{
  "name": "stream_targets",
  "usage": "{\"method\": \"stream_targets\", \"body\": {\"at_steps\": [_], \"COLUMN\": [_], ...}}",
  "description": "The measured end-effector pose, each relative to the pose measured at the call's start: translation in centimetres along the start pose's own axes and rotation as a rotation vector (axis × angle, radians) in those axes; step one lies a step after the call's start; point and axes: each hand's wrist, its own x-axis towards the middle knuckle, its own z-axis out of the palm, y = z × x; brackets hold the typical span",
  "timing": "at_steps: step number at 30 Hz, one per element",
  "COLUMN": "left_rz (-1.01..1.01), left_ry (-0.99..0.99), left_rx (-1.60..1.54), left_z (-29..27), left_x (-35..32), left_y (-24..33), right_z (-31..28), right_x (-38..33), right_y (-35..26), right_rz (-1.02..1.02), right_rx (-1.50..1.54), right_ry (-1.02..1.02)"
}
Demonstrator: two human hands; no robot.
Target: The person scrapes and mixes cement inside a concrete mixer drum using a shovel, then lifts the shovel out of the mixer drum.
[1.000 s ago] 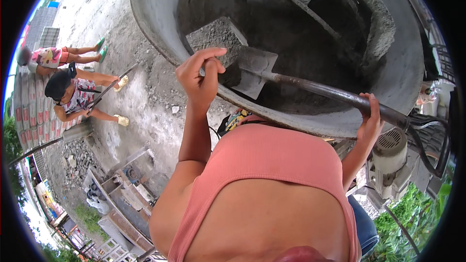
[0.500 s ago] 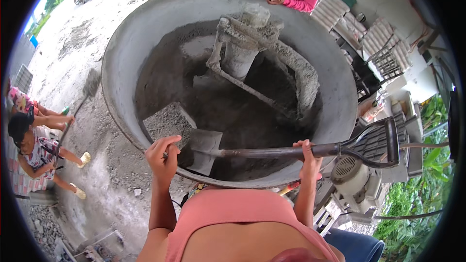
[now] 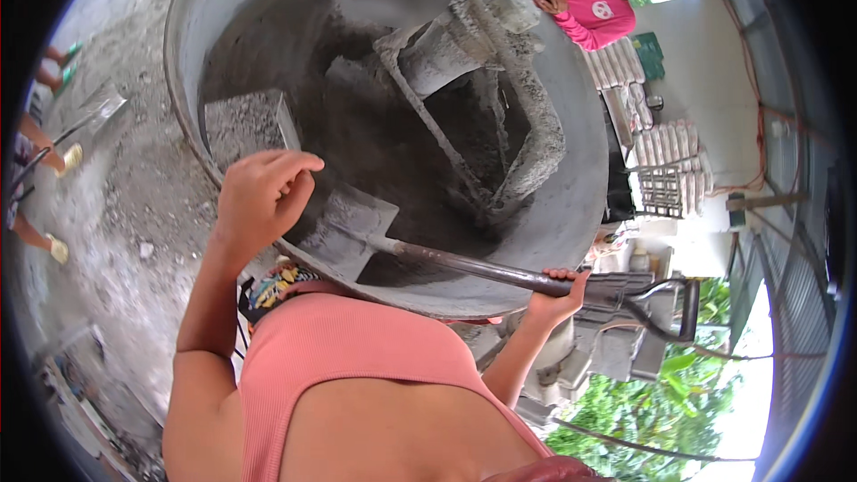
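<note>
My right hand [image 3: 562, 295] is wrapped round the shaft of a shovel [image 3: 464, 261], close to its dark D-shaped grip. The flat metal blade lies inside the near left rim of a large round grey mixing pan [image 3: 585, 196]. Above that rim, my left hand [image 3: 263, 196] is raised with its fingers curled in, and nothing shows in it. Just beyond it stands an open box [image 3: 287, 121] of grey, gritty material, inside the pan. Mortar-crusted mixer arms [image 3: 536, 147] rise from the pan's middle, over dark grey powder.
A person in a pink top [image 3: 594, 9] leans at the pan's far right rim. Legs and another shovel [image 3: 94, 112] show at the left on dusty ground. Stacked sacks [image 3: 665, 143] stand by the right wall, with grey blocks [image 3: 616, 339] nearer.
The view has swung rightward, so the pan sits further left. My left hand has risen off the rim area, away from the blade. My right hand still holds the shovel, now tilted down toward the grip.
</note>
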Motion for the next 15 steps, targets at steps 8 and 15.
{"method": "stream_targets", "body": {"at_steps": [8,15], "left_rz": [-0.041,-0.015], "left_ry": [-0.022,0.199], "left_rx": [-0.054,0.007], "left_z": [0.1,-1.1], "left_x": [-0.7,-0.5], "left_y": [-0.7,-2.8], "right_z": [-2.8,-4.7], "right_x": [1.7,4.3], "right_y": [-7.5,-7.5], "right_rz": [-0.203,-0.167], "right_rx": [-0.088,-0.053], "right_ry": [-0.116,-0.043]}}
